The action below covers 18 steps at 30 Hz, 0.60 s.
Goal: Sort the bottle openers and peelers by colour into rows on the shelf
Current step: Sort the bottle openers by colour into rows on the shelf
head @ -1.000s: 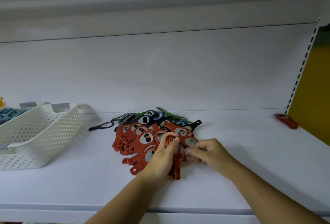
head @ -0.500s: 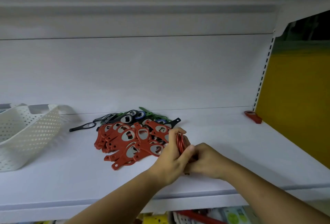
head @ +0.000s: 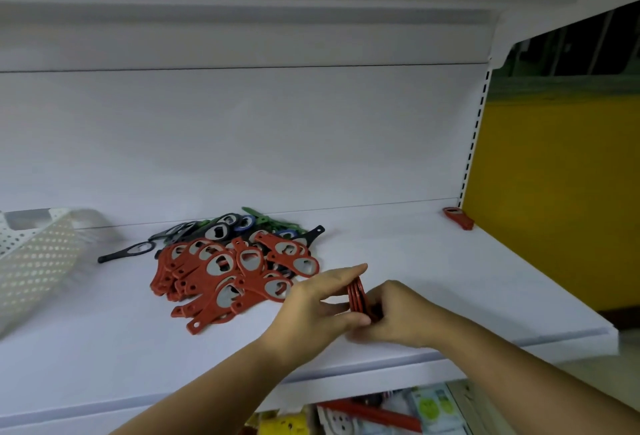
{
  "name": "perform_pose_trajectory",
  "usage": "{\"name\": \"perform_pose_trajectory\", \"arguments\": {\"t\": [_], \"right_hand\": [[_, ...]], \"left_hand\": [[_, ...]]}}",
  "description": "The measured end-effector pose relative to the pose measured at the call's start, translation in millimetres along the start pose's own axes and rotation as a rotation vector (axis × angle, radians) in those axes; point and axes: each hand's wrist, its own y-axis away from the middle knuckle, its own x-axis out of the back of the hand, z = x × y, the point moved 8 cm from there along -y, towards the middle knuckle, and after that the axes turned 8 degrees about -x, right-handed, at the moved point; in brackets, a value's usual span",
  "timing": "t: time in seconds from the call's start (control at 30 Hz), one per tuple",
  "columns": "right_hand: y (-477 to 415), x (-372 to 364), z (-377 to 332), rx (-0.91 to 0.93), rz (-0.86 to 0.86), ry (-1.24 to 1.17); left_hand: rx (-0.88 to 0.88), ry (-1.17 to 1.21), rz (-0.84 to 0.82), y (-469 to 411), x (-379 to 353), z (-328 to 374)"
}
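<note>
Head view: just right of the mixed pile [head: 228, 268] of openers on the white shelf [head: 433, 261], the left hand [head: 318, 306] and the right hand [head: 401, 317] hold one small stack of red bottle openers [head: 356, 296] on its edge, the fingers of both closed around it. Well to the right of the pile lies a single red opener [head: 458, 218]. To the left of the pile stands a white basket [head: 38, 254].

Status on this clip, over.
Left hand and right hand grip red opener stack. Mixed pile unsorted on shelf. Nothing blocking.
</note>
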Motion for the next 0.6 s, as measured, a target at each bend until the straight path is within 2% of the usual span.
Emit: {"name": "perform_pose_trajectory", "arguments": {"t": [0.23,0.43,0.6], "right_hand": [[0.3,-5.2,6.2,-0.023,0.068,-0.085],[4.1,-2.3,4.9,-0.047,0.029,-0.143],[9.8,15.6,9.1,-0.053,0.024,-0.237]], "left_hand": [[0.043,0.040,-0.008,-5.5,-1.1,-8.3],[0.077,0.101,-0.054,-16.5,-5.5,-8.2],[0.124,0.297,0.027,-24.7,-1.1,-7.8]]}}
